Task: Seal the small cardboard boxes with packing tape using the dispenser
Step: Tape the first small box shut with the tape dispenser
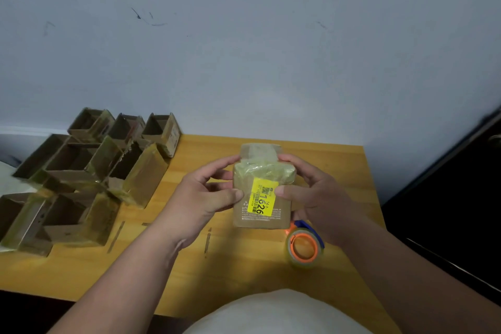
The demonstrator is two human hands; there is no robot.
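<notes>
Both hands clamp the taped cardboard box [261, 192] above the surface [189, 274]: left hand [204, 198] and right hand [317, 198] flank it, tape dispenser [303, 247] just below.

Both hands hold a small cardboard box [261, 192] above the wooden table [189, 266]: left hand [208, 195] at nine o'clock, right hand [311, 192] at three. Tape dispenser [303, 247] lies at five o'clock; open boxes [89, 176] cluster at nine.

"11626" and "14-1" on the yellow sticker [262, 199] of the held cardboard box [261, 192].
</notes>
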